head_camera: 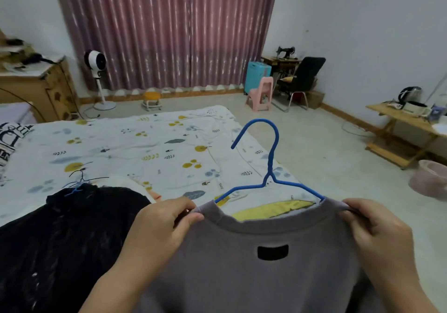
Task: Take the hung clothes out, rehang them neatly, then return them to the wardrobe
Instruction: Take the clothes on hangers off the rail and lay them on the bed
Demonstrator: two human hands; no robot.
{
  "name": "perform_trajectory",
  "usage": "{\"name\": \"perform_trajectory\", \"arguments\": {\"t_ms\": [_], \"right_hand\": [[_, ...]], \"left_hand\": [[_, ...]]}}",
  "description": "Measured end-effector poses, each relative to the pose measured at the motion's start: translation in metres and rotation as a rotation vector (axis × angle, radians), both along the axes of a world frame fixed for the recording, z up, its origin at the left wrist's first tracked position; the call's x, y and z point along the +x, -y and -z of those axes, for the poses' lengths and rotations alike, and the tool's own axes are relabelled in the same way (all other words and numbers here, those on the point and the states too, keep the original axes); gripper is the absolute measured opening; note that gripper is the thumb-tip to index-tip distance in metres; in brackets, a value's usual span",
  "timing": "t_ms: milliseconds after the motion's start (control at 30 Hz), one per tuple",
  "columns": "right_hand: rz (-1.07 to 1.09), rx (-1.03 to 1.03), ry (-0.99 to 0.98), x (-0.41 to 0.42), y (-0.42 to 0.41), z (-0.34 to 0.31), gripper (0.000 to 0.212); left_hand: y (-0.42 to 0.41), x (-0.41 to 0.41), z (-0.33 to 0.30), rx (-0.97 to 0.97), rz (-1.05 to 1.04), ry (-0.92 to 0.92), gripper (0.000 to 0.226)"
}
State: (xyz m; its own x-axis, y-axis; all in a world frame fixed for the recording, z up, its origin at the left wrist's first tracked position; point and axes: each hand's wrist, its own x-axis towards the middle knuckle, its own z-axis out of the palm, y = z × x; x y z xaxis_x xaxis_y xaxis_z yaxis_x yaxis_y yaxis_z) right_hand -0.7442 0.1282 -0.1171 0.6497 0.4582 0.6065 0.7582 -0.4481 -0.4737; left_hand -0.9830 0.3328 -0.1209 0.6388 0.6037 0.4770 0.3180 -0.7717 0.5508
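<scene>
Grey knit sweatshirt (271, 264), ribbed crew collar, black rectangular neck label (no legible text), hung on a blue wire hanger (267, 167) with its twisted neck and hook upright. Left hand (164, 225) and right hand (377, 230) each pinch a shoulder seam just beside the collar. Behind lie a black garment (67, 240) and a leaf-print bedsheet (135, 148).

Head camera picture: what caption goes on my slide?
Both hands hold a grey top on a blue hanger.
</scene>
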Motion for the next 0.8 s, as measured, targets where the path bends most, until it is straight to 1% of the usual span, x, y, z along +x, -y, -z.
{"name": "perform_trajectory", "arguments": {"t_ms": [233,367,500,700,800], "right_hand": [[-0.081,-0.076,-0.004,0.09,-0.03,0.015,0.025],[-0.128,-0.114,-0.06,0.13,-0.062,0.03,0.019],[-0.142,-0.155,-0.1,0.164,-0.107,0.048,0.014],[-0.194,-0.228,-0.218,0.208,-0.185,0.083,0.012],[-0.204,-0.266,-0.237,0.226,-0.222,0.098,0.011]], "left_hand": [[-0.012,0.072,0.024,-0.062,-0.075,-0.045,0.012],[-0.036,0.106,0.04,-0.094,-0.119,-0.101,0.008],[-0.075,0.137,0.061,-0.124,-0.174,-0.131,0.007],[-0.143,0.177,0.093,-0.235,-0.249,-0.175,0.008],[-0.179,0.196,0.107,-0.267,-0.273,-0.197,0.008]]}}
